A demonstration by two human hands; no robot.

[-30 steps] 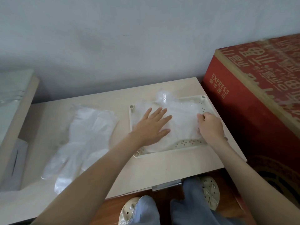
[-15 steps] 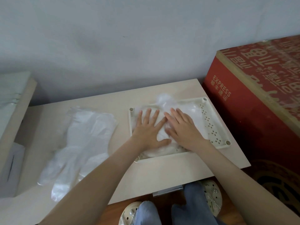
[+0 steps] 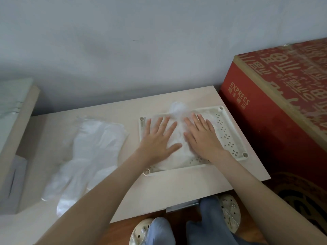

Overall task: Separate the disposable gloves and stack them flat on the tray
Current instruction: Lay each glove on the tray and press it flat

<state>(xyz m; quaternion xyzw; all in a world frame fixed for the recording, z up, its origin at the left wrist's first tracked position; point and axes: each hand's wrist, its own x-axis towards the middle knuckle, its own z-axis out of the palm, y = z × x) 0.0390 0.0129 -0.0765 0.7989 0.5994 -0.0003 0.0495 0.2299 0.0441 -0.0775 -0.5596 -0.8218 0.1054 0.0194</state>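
Gloves [image 3: 178, 156] on tray [image 3: 230, 133] under left hand [image 3: 157, 138] & right hand [image 3: 201, 138], flat, fingers straight; red box [image 3: 276, 138] mkd "EXPRESS"

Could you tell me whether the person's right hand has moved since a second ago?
Yes. The right hand has slid left from the right edge of the tray to its middle, now flat on the gloves beside the left hand.

Clear, whitish disposable gloves [image 3: 92, 152] on a pale beige table [image 3: 177, 190]; cream tray [image 3: 235, 137] pierced with dotted clusters; red cardboard box [image 3: 276, 131] with gold "EXPRESS" lettering and characters; grey-white wall [image 3: 141, 41]
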